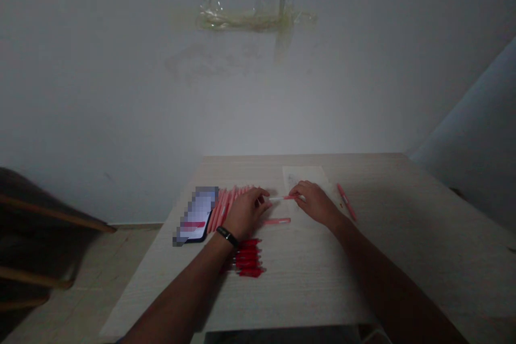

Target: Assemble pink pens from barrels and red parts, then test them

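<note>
A slim pen (277,198) with a whitish barrel and a reddish part lies crosswise between my two hands. My left hand (246,208), wearing a black wristband, has thumb and fingers curled at the pen's left end. At its reddish right end, the fingertips of my right hand (315,201) pinch it. Just below is a pink pen-like piece (278,221), flat on the table. Several pink pens (221,210) lie in a row left of my left hand, which partly covers them. Near my left wrist sits a group of red pens or pen parts (249,259).
A phone-like device (198,214), blurred out, rests at the left of the wooden table (306,290). Behind my right hand is a sheet of paper (308,173). One more pink pen (346,202) lies to the right. The wall (258,107) stands behind the table.
</note>
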`<state>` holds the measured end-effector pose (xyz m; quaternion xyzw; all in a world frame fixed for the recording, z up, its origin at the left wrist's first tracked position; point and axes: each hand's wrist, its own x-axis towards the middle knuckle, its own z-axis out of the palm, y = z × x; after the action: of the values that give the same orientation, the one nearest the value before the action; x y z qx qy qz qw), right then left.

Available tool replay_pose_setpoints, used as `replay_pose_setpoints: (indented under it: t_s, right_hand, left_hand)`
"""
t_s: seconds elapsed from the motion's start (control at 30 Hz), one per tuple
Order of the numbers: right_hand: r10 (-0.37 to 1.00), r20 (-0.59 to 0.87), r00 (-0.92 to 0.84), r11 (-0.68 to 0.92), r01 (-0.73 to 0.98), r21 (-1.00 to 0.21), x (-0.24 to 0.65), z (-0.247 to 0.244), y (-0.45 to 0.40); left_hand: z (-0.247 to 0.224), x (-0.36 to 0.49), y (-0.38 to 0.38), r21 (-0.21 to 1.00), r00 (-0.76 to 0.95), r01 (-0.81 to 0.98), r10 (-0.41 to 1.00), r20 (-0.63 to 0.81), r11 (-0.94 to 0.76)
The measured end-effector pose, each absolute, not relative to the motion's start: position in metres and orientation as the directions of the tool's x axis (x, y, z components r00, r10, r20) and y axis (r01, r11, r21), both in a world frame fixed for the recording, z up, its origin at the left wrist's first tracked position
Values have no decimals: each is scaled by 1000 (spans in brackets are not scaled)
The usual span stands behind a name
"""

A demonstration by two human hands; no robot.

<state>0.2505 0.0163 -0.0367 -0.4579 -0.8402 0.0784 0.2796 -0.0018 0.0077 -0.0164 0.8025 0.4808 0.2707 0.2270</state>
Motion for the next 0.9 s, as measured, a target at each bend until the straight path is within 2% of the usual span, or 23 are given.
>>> replay_pose_setpoints:
  t_s: [0.17,0.47,0.73,0.9]
  right_hand:
    - [816,420,-397,557,732,-392,251,-38,17]
    - [823,416,-387,545,744,-387,252,-38,18]
    - [819,436,-374,544,747,-382,253,-40,19]
    - [823,467,-324,517,769,-376,257,-43,23]
  left_hand:
    - [-19,-1,7,592,442,671,882,164,-446]
    - [-25,1,7,501,691,585,715,104,-638]
    - [-23,3,6,488,728,529,667,159,-694]
    - [-16,1,6,495,621,605,759,196,-623]
